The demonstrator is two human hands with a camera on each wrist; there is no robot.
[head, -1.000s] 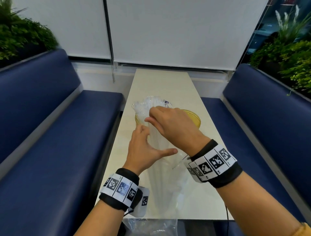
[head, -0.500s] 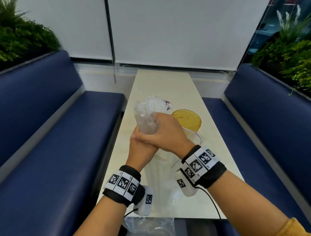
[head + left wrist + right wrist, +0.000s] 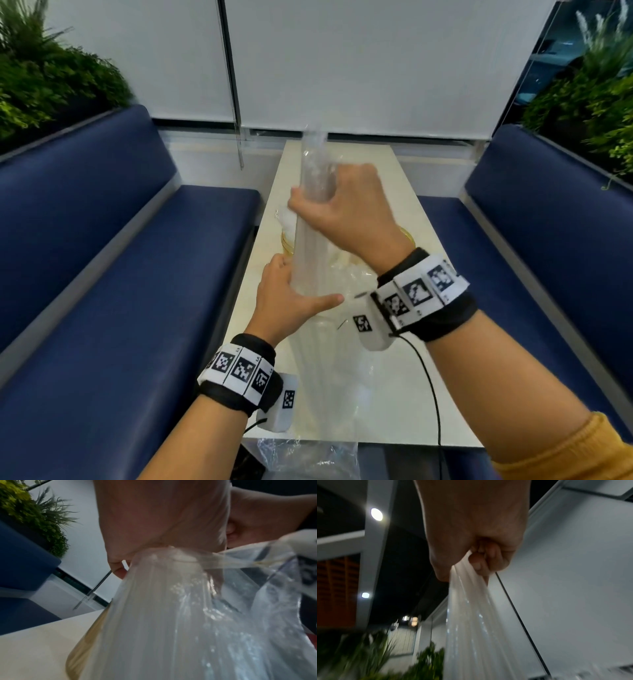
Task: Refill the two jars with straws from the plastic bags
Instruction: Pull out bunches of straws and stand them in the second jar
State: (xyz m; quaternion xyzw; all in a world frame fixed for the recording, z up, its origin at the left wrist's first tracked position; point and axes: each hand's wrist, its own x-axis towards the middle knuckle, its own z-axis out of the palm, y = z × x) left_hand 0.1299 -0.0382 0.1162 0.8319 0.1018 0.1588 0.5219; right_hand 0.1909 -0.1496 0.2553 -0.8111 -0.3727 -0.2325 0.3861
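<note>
The right hand (image 3: 346, 212) is up high over the table (image 3: 404, 387). Its fingers are curled tight round a bunch of clear straws (image 3: 317, 192). The bunch stands almost straight up and its top pokes out above the fist. From the right wrist view, the fingertips (image 3: 477, 563) fold in over the straws (image 3: 471, 628).

The left hand (image 3: 291, 301) is lower down. It holds the soft plastic bag (image 3: 342, 342) round the bottom part of the straws, thumb out to the right and fingers round the far side. The left wrist view shows the bag (image 3: 197, 622) bunched under the hand (image 3: 154, 520).

There are two hands, and each wrist has one band with black and white squares. Two yellow rims show behind the hands: one jar (image 3: 287, 241) just left of the straws, and a second (image 3: 407, 236) mostly hidden behind the right wrist. How many straws there are is too blurry to count. One more bag (image 3: 308, 459) hangs below the near table edge.

Two blue benches stand by the table, one on each side.
</note>
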